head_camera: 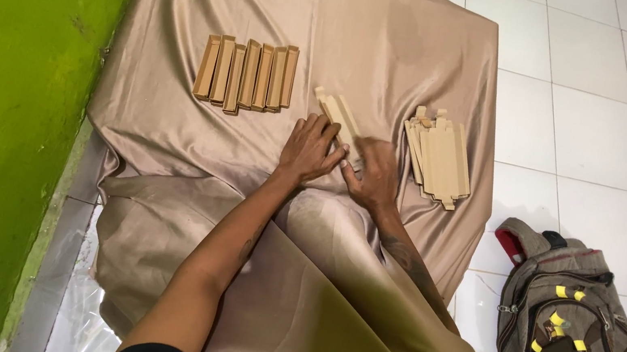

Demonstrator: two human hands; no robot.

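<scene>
A white tiled floor [581,132] runs beside a green painted wall [3,116] with patches of flaked paint, and a tan satin cloth [175,116] is spread over the tiles, its near edge bunched and folded toward the person. Near the cloth's far left corner lies a row of folded cardboard boxes [247,74], long and narrow, set side by side and touching. Toward the right edge of the cloth sits a stack of flat cardboard blanks [439,157], fanned slightly, with small tabs showing at the far end. Between these two groups, about the middle of the cloth, lies a single cardboard piece [336,114], tilted so its far end points to the far left corner. The left hand [309,151] rests palm down with fingers spread and extended, the fingertips pressing on the near part of this piece. The right hand [370,177] lies just beside it, fingers curled loosely over the piece's near end; whether it grips the card or only presses on it cannot be told. The two hands nearly touch. Off the cloth, on the tiles by its near right corner, lies a grey-brown backpack [577,336] with yellow tabs and red trim.
</scene>
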